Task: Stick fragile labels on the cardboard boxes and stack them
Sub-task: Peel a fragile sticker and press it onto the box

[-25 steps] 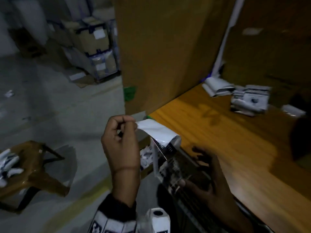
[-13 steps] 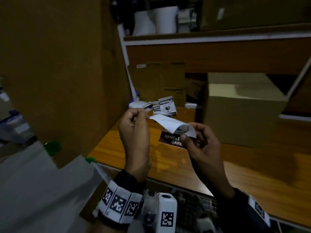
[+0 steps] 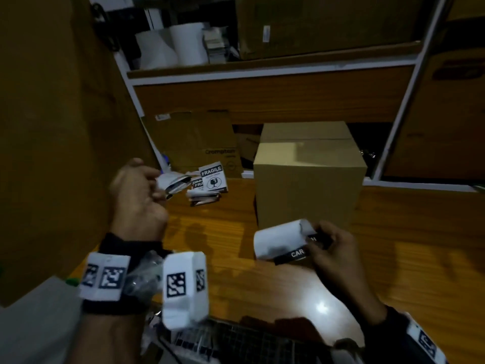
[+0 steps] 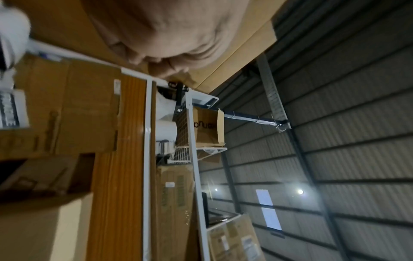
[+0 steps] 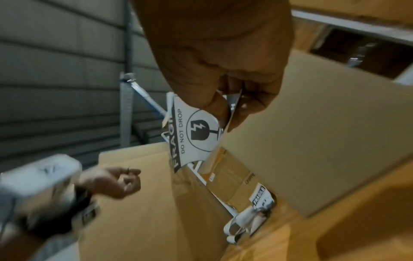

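White backing strip has come away and is now pinched in the left hand; the right hand pinches the peeled fragile label, cardboard box just beyond its fingertips; sticking looks next.

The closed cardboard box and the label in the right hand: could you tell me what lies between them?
Nothing: in the head view the label hangs just before the closed cardboard box's front face, above bare wooden tabletop.
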`<state>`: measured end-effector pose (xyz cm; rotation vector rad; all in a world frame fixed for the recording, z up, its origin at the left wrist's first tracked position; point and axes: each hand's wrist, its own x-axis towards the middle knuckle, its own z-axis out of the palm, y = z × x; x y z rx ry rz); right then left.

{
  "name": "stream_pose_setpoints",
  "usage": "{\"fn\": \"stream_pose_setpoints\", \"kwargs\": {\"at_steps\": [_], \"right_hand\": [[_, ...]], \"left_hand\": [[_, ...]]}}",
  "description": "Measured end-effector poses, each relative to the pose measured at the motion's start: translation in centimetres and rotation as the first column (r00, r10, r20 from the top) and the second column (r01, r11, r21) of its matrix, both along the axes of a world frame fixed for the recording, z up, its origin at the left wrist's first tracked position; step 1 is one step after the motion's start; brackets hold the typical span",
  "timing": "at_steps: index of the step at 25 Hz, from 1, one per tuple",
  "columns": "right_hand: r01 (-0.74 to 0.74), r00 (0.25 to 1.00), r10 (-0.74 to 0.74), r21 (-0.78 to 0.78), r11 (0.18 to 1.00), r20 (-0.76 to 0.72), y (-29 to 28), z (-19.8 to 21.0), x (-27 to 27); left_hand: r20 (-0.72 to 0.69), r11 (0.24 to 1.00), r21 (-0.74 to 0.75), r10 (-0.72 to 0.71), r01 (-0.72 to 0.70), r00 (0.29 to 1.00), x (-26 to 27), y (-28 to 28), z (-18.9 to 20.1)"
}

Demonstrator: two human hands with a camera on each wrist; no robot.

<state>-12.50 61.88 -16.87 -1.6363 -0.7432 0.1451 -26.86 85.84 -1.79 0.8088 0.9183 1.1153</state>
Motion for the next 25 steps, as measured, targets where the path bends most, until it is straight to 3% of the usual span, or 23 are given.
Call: {"fn": "stream_pose_setpoints", "kwargs": {"at_steps": [2, 5, 8, 10, 12, 14, 16, 18, 21, 25], "right_hand": [[-0.025, 0.991, 0.029, 0.027, 0.999, -0.132, -1.3, -0.7, 2.3], [-0.015, 0.967, 0.022, 0.03, 0.999, -0.253, -1.5, -1.4, 3.9], [0.068, 0.937, -0.053, 0.031, 0.997, -0.345, -0.4, -1.4, 4.4], [0.131, 0.929, -0.106, 0.046, 0.99, -0.355, 0.2, -1.3, 4.5], [0.19, 0.923, -0.159, 0.056, 0.98, -0.351, 0.7, -1.2, 4.1], [0.247, 0.914, -0.214, 0.055, 0.967, -0.345, 1.5, -1.2, 3.4], [0.285, 0.908, -0.253, 0.052, 0.957, -0.334, 2.3, -1.0, 2.8], [0.311, 0.904, -0.276, 0.058, 0.949, -0.327, 3.1, -0.9, 2.3], [0.33, 0.895, -0.284, 0.085, 0.94, -0.343, 3.8, -1.2, 1.8], [0.279, 0.89, -0.212, 0.113, 0.954, -0.403, 3.4, -1.6, 1.2]], "left_hand": [[-0.08, 0.989, 0.132, 0.071, -0.06, 0.994, 0.1, 1.2, 0.3], [-0.329, 0.908, 0.374, -0.06, 0.189, 0.942, 1.7, -0.1, -1.8], [-0.597, 0.619, 0.565, -0.149, 0.546, 0.788, 4.1, -2.8, -5.2], [-0.723, 0.411, 0.572, -0.157, 0.71, 0.673, 5.7, -4.1, -6.7], [-0.816, 0.228, 0.546, -0.072, 0.806, 0.574, 6.7, -4.8, -7.5], [-0.84, 0.04, 0.542, 0.059, 0.839, 0.54, 7.5, -5.1, -7.9], [-0.815, -0.097, 0.556, 0.131, 0.825, 0.565, 8.4, -4.6, -8.3], [-0.755, -0.135, 0.621, 0.163, 0.772, 0.636, 9.2, -3.5, -8.4], [-0.672, -0.077, 0.73, 0.098, 0.679, 0.734, 9.9, -1.6, -8.3], [-0.686, 0.007, 0.726, -0.065, 0.687, 0.725, 10.3, -0.3, -8.8]]}}
